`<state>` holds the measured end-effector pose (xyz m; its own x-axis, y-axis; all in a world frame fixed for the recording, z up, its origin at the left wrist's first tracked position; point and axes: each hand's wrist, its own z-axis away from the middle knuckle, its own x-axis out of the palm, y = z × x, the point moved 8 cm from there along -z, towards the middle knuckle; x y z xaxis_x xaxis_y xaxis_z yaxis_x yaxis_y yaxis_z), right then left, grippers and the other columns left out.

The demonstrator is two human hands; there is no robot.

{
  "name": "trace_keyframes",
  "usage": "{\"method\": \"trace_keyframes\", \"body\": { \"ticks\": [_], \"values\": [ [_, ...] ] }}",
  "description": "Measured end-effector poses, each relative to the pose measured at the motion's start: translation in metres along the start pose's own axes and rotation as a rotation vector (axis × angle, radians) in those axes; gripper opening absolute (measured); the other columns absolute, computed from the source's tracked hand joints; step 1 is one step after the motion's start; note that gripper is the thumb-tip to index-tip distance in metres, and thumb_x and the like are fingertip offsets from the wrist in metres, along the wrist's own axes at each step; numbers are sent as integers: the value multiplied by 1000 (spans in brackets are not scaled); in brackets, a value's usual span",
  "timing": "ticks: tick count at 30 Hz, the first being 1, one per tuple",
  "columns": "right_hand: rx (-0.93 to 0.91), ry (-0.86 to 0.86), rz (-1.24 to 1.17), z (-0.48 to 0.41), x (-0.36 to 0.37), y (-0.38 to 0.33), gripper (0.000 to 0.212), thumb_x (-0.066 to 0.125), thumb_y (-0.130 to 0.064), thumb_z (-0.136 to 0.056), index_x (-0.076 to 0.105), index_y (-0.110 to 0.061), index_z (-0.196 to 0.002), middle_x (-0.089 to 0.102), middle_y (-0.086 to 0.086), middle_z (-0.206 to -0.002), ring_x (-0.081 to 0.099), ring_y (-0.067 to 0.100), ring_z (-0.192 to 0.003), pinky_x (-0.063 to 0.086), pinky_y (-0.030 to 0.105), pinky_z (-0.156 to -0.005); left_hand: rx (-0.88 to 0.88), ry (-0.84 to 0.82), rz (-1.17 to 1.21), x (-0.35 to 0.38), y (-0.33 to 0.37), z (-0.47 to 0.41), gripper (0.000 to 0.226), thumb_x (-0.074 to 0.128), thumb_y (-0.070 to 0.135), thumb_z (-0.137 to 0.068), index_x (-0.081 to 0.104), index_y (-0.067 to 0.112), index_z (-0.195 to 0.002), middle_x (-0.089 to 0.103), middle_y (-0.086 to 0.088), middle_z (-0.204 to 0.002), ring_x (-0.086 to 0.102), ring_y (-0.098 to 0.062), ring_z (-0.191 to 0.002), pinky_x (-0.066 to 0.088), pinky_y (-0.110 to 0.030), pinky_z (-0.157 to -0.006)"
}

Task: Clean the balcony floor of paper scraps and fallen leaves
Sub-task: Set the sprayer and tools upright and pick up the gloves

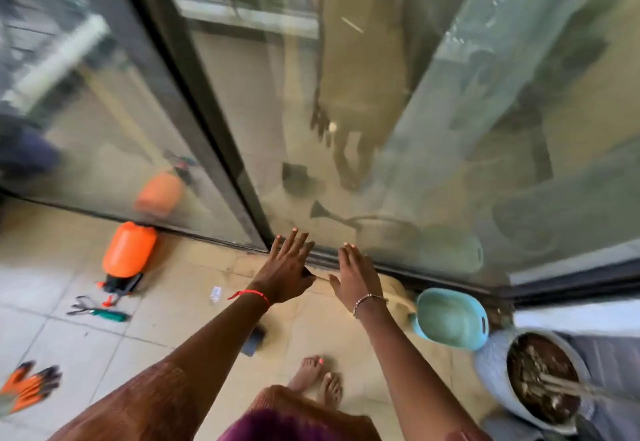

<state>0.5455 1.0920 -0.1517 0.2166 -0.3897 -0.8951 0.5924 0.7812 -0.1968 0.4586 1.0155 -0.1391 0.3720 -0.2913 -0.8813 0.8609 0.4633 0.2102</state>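
Observation:
My left hand [284, 267] and my right hand [356, 276] both reach forward over the beige tiled balcony floor [194, 302], fingers straight and spread, empty. They hover near the sill of the sliding glass door [311, 111]. A small white paper scrap [215, 294] lies on the tiles left of my left wrist. A dark flat object [254, 340] lies on the floor under my left forearm, partly hidden. My bare feet [318, 378] stand behind the hands.
An orange sprayer bottle [126, 253] lies by the door at left, with scissors [81, 306] and a green-handled tool [110, 316] near it. Orange gloves [29, 385] are at the far left. A teal watering can [450, 317] and a pot of dry soil [543, 375] stand right.

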Motion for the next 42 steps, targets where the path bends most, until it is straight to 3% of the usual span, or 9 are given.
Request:
{"method": "trace_keyframes", "body": {
  "ticks": [3,8,18,26,34,42],
  "values": [
    [-76,25,-2,26,-43,-51,60,44,-36,-95,24,-5,-143,21,12,-152,22,25,-139,22,36,-112,-119,69,64,-39,-33,72,77,41,53,-93,10,12,-151,1,-7,-160,-7,-25,-147,-8,-42,-116],
    [-166,-19,-30,52,-65,-133,55,45,-34,-95,31,-6,-140,31,14,-145,30,28,-134,26,35,-109,-259,172,115,-55,-86,163,74,47,45,-94,12,14,-151,7,-3,-159,-5,-23,-147,-7,-41,-116],
    [-378,-275,132,50,-15,-331,52,44,-28,-95,29,-7,-141,30,15,-145,37,28,-129,31,33,-102,-568,196,293,-32,-236,289,66,43,43,-96,17,15,-150,10,-1,-158,-4,-22,-147,-5,-42,-116],
    [-415,-394,154,21,38,-509,40,45,-27,-95,43,-5,-129,36,14,-136,42,31,-123,36,36,-98,-663,126,341,-1,-376,367,64,40,42,-98,17,13,-150,12,-4,-158,-2,-24,-147,-5,-42,-117],
    [-397,-479,213,-28,85,-603,37,43,-28,-96,46,-5,-125,38,13,-133,42,30,-121,35,35,-96,-697,62,434,31,-484,384,62,37,41,-99,15,12,-150,11,-4,-158,-3,-25,-147,-6,-44,-117],
    [-346,-553,193,-114,171,-674,32,41,-25,-97,49,-5,-121,41,13,-131,44,28,-121,33,33,-96,-675,-14,476,81,-600,344,62,36,41,-99,15,13,-150,12,-3,-158,-1,-24,-147,-6,-43,-117]
  ]
}}
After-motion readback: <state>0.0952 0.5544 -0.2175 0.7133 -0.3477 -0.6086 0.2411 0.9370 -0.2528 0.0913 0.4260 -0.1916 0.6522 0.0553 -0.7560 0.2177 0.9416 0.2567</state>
